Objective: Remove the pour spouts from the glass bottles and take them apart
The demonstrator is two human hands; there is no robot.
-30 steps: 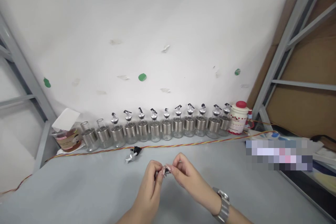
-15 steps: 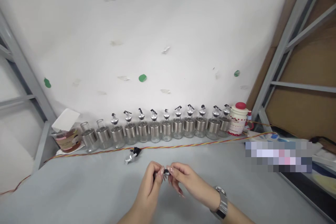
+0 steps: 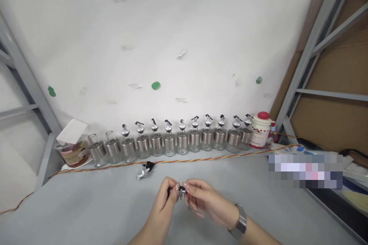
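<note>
Between my two hands is a small black-and-silver bottle pourer (image 3: 181, 190), mostly covered by the fingers. My left hand (image 3: 166, 195) is closed round one end of it, thumb pressed against the fingers. My right hand (image 3: 202, 195) pinches the other end between thumb and forefinger, its remaining fingers curled below. A second pourer (image 3: 145, 170), silver with a black end, lies on the grey table (image 3: 100, 206) beyond my left hand. Behind stands a row of glass bottles with steel sleeves; most carry pourers, while the two at the left, an outer bottle (image 3: 98, 151) and its neighbour (image 3: 114, 147), have open necks.
A twisted red-yellow cord (image 3: 189, 159) runs across the table before the bottles. At the row's left end is a labelled tub (image 3: 74, 155); at its right end, a cream jar with a red lid (image 3: 261, 130). Grey metal frames (image 3: 304, 61) flank the table.
My right hand and wrist have turned slightly around the pourer, with the lower fingers drawing in. More of its silver part shows. My left hand stays nearly still.
</note>
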